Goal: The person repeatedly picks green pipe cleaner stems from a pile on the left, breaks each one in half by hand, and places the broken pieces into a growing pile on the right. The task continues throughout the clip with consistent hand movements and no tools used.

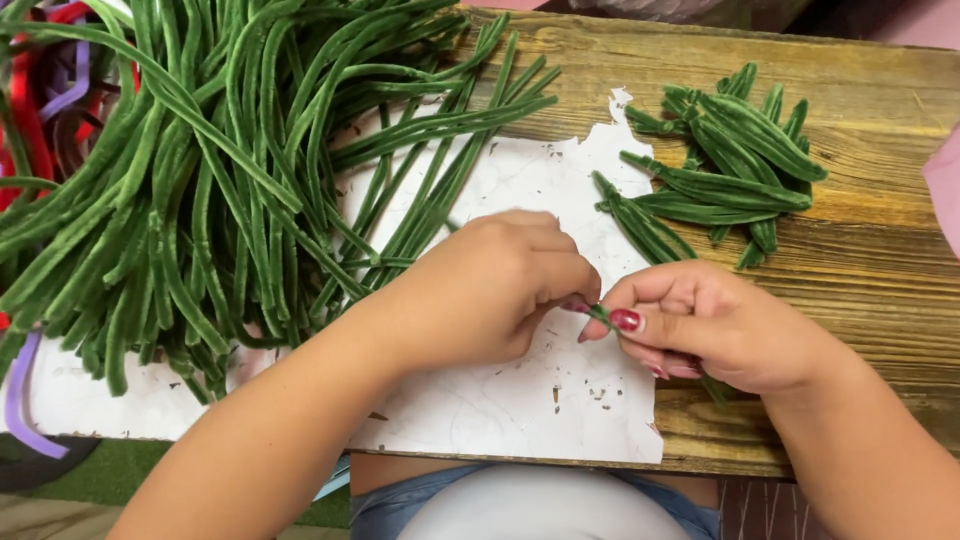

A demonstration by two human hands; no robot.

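Green stems: fuzzy, velvety pile, matt; folded leaf pieces of the same fuzzy material. Table: rough, grained wood, dull finish, overlaid by white sheet, papery, torn-edged, scuffed. Red ribbon: smooth, glossy; fingernails with glossy red polish.

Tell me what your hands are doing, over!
Left hand and right hand pinch one green stem. Long stems left, folded leaves right. Nothing blocking.
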